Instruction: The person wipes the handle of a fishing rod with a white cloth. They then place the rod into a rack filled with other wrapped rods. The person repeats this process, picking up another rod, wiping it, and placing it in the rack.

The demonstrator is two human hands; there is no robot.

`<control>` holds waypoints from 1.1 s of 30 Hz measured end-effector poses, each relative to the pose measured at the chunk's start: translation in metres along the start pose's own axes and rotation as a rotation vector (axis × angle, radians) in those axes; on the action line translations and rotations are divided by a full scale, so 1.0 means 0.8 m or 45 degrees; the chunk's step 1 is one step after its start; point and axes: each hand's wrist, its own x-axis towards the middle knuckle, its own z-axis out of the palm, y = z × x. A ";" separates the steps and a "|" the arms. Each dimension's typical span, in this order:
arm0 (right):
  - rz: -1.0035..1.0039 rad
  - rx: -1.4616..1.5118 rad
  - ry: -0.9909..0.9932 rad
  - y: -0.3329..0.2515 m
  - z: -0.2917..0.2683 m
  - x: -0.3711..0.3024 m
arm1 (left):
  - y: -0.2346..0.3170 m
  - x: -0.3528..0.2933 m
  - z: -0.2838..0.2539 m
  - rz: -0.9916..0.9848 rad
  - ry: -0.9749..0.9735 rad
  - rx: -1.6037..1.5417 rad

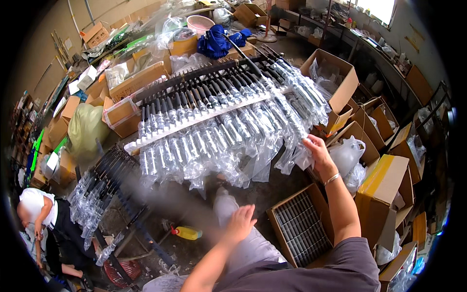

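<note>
My right hand (318, 155) pinches the lower end of a clear plastic sleeve (292, 119) at the right side of a rack. A long dark rod (245, 56) runs down into this sleeve, lying slanted over the others. Several similar dark rods with clear plastic over their lower parts (194, 141) rest side by side across a notched white bar (170, 127). My left hand (239, 224) is above my leg, its fingers stretched out and holding nothing that I can see.
An open carton of dark cylindrical parts (301, 224) stands on the floor by my right arm. Cardboard boxes (384, 180) crowd the right. A yellow bottle (187, 232) lies below the left-hand rack of wrapped rods (99, 190). Another person (46, 209) sits at far left.
</note>
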 end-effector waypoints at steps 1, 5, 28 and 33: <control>0.001 0.004 -0.004 -0.007 -0.009 0.016 | -0.003 -0.003 0.006 -0.030 -0.058 0.006; 0.088 0.065 0.056 -0.027 -0.040 0.078 | -0.022 -0.005 0.026 -0.030 -0.008 -0.016; -0.039 -0.007 1.091 0.034 -0.088 0.260 | -0.034 0.008 0.031 -0.087 0.037 -0.105; -0.047 -0.285 1.495 0.036 -0.053 0.256 | -0.033 0.009 0.029 -0.044 0.091 -0.128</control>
